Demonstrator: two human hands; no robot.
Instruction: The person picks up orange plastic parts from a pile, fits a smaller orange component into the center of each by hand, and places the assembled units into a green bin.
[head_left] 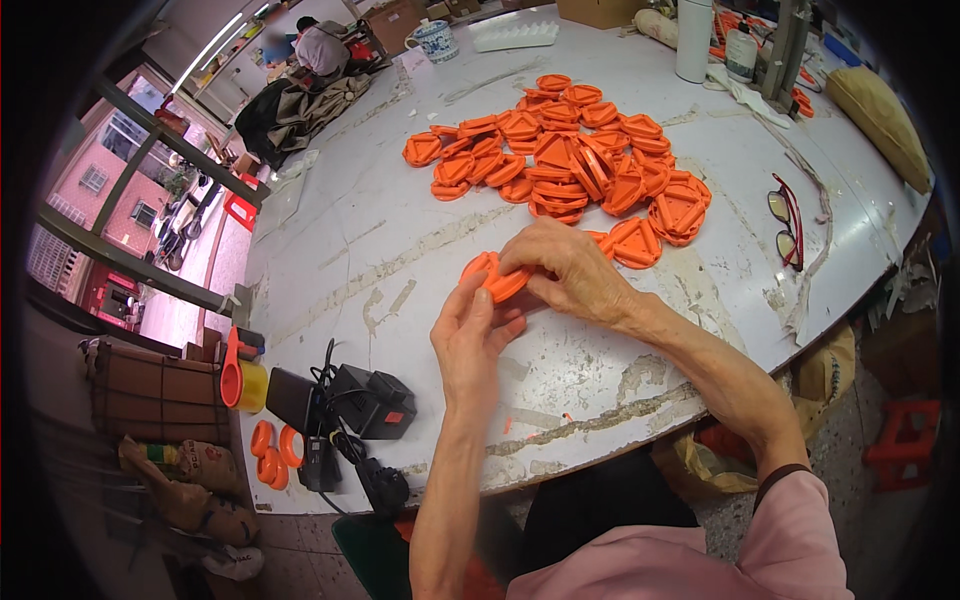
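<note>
Between my two hands, above the near middle of the table, is an orange round plastic part (508, 284). My left hand (472, 325) grips its near left side, thumb pressed against it. From the far right, my right hand (568, 270) pinches the same part with its fingers; the fingertips are partly hidden. Just beyond my hands lies a loose heap of similar orange plastic parts (560, 150), round with triangular frames inside. One orange part (635, 243) at the heap's near edge lies close to my right wrist.
Black power adapters (370, 400) with cables and several orange rings (268, 455) lie at the table's near left corner, beside a yellow tape roll (250, 387). Glasses (788, 225) rest at the right. A white bottle (694, 40) and a patterned mug (434, 42) stand farther back.
</note>
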